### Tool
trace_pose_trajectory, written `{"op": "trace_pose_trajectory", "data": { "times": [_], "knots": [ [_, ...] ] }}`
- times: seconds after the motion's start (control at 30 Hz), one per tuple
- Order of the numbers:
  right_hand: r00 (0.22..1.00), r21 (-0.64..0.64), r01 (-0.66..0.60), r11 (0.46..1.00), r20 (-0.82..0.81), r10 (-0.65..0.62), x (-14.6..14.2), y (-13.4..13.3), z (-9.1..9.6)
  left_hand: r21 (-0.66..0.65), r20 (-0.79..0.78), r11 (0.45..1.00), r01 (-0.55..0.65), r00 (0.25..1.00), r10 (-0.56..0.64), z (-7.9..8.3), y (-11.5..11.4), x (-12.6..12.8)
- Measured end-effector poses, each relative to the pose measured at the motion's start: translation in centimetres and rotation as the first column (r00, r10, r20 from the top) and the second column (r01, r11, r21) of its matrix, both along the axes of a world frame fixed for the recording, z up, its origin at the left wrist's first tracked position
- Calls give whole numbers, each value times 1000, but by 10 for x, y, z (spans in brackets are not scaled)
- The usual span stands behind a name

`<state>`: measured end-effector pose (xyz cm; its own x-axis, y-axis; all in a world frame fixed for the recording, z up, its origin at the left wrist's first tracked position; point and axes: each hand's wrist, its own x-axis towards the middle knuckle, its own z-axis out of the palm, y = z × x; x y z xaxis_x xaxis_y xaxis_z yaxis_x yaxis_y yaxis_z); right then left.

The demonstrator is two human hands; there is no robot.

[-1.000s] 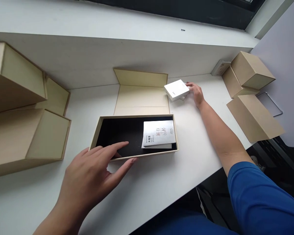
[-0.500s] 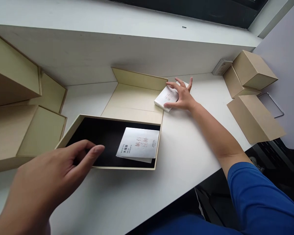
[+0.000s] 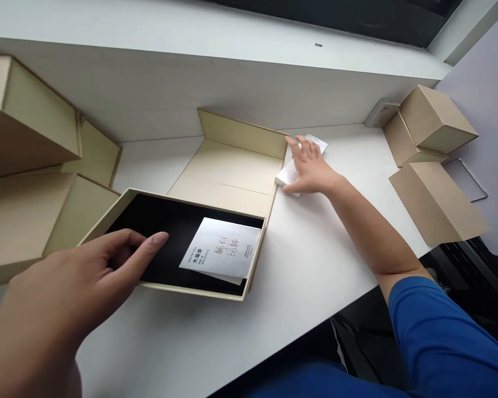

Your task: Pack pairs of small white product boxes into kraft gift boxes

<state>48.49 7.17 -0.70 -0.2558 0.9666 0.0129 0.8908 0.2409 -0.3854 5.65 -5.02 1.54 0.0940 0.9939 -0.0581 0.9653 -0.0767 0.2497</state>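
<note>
My left hand [image 3: 83,282] is closed on the left end of a beige gift box [image 3: 203,296], its thumb reaching over the black interior. The box is slightly tilted, with its hinged lid [image 3: 232,168] folded back behind it. Inside, toward the right end, lies a silvery-white folded leaflet [image 3: 219,249] with printed characters. My right hand [image 3: 309,168] spans a stack of white leaflets [image 3: 286,176] beside the lid's right edge, thumb at the near side and fingers over the far side. Most of the stack is hidden under the hand.
Large beige boxes [image 3: 20,210] stand at the left. More beige boxes [image 3: 437,121] and a small white pack [image 3: 382,113] sit by the back wall at right. A folded beige piece [image 3: 437,202] and a metal wire frame [image 3: 468,179] are near the right edge of the white table [image 3: 315,265].
My right hand has come down around the white stack, which has shifted slightly right. My left hand and the box have moved a little left, and the box's right end has swung nearer.
</note>
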Motion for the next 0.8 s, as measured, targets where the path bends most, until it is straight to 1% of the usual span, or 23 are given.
{"op": "trace_pose_trajectory", "data": {
  "times": [0.07,0.1,0.13,0.2,0.27,0.33,0.37,0.4,0.47,0.53,0.6,0.67,0.77,0.8],
  "knots": [
    [997,-75,69,995,41,-66,12,7,2,-101,-89,989,-111,991,102,11,-2,11],
    [996,-96,75,993,52,-70,16,9,3,-127,-112,983,-136,986,122,16,-3,16],
    [997,-94,60,994,46,-56,18,10,6,-126,-111,983,-136,986,122,20,-4,21],
    [1000,-35,8,999,25,-7,21,10,13,-126,-108,981,-146,985,133,28,-4,30],
    [997,-15,19,1000,69,-18,23,8,20,-168,-119,968,-189,978,170,35,-4,38],
    [978,-86,103,991,193,-85,25,5,27,-226,-154,941,-251,963,220,41,-4,46],
    [958,-130,160,978,259,-122,27,4,30,-247,-176,928,-279,955,240,43,-4,50],
    [935,-167,225,960,313,-164,27,2,32,-259,-193,918,-300,947,255,45,-4,53],
    [896,-220,340,914,370,-244,27,0,34,-272,-216,908,-318,940,265,47,-3,59],
    [875,-273,417,867,376,-303,24,-2,35,-279,-228,905,-321,938,262,48,-3,61],
    [876,-314,441,841,356,-326,18,-6,39,-287,-233,902,-324,936,262,49,-3,62],
    [884,-328,436,838,330,-331,14,-11,48,-286,-232,903,-322,937,261,49,-4,61],
    [906,-365,407,837,282,-317,17,-20,72,-267,-228,910,-317,938,260,48,-4,59],
    [911,-354,401,845,253,-326,21,-20,79,-263,-227,911,-318,938,262,48,-5,59]
  ]
}}
